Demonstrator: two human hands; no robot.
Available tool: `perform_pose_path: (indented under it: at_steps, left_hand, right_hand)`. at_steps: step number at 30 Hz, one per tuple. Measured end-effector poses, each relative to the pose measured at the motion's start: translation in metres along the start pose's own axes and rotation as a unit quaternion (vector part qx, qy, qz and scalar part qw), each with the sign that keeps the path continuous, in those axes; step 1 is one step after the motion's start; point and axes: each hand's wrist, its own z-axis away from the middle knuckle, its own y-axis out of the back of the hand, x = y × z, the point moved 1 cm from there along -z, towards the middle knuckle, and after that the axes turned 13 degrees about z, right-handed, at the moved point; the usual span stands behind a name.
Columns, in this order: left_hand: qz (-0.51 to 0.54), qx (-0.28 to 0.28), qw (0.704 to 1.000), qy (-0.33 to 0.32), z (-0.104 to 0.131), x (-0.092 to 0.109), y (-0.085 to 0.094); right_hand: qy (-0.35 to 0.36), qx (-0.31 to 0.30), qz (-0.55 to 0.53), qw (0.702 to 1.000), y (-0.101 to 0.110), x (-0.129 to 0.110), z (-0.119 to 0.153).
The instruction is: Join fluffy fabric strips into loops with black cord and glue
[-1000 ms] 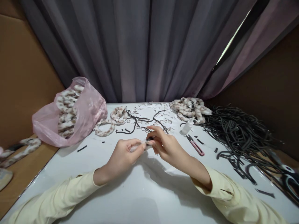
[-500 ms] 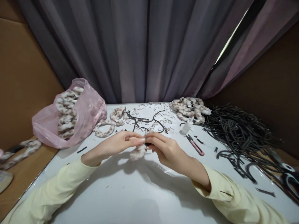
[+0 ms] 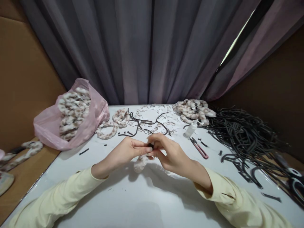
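Head camera: what do the hands have between them?

"A furry piece (image 3: 141, 163), plush-looking, whitish with brownish blotches. Left hand (image 3: 125, 150) and right hand (image 3: 169, 153) both pinch its upper end, thumbs against curled fingers, and the rest hangs down in a soft, stubby tuft. A dark bit (image 3: 151, 146) shows where the fingertips meet; I can't tell exactly how it joins the fur."

"Where's that on the table (image 3: 114, 205)?"

"Over the middle, well in from the left and right edges. The top is white and glossy."

"And round about?"

"Toward the far left corner, a thin, crinkled pink plastic bag (image 3: 98, 107) gapes over coiled furry strips (image 3: 73, 115). Right of it lies a looped furry strip (image 3: 106, 134). Near the far edge, right of centre, a fluffy heap (image 3: 194, 110) sits with a white bottle (image 3: 191, 128) in front. Slim pink-handled snips (image 3: 199, 148), dark in the blade, lie nearby. Smooth black cords (image 3: 242, 136) tangle along the right edge; a few bent lengths (image 3: 147, 122) lie farther in, beside small, pale, curly scraps (image 3: 154, 114)."

"Any writing?"

"Whatever the bottle might carry is too small to read."
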Motion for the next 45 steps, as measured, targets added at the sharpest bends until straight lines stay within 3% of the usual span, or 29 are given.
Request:
perform_pose_path:
  at_steps: [3,9,15,25,31,38,42,45]
  left_hand:
    - [-0.03,0.012,0.999,0.001,0.001,0.002,0.0]
    - [-0.041,0.031,0.998,0.026,0.002,0.004,-0.001]
    - [0.078,-0.054,0.993,0.067,-0.001,0.0,-0.001]
    - [0.13,-0.164,0.974,0.089,-0.005,-0.012,0.003]
    - [0.121,-0.078,0.988,0.063,-0.006,-0.017,-0.001]
    - [0.11,0.047,0.992,0.029,-0.012,-0.027,0.0]
    - [0.203,0.059,0.977,0.036,-0.019,-0.053,-0.006]
    - [0.236,0.058,0.968,0.054,-0.022,-0.074,-0.009]
  right_hand:
    - [-0.024,-0.003,-0.015,1.0,-0.001,0.001,0.0]
    - [0.003,-0.025,-0.01,1.0,-0.001,0.002,0.003]
    - [0.04,-0.035,0.007,0.999,0.003,-0.001,0.004]
    - [0.063,-0.123,-0.039,0.99,0.012,-0.004,0.001]
    - [0.031,-0.156,-0.052,0.986,0.018,0.005,-0.003]
    - [-0.058,-0.047,0.096,0.993,0.037,0.012,-0.004]
    - [-0.143,-0.126,0.186,0.964,0.042,0.012,0.007]
    - [-0.254,-0.222,0.282,0.898,0.06,0.029,0.02]
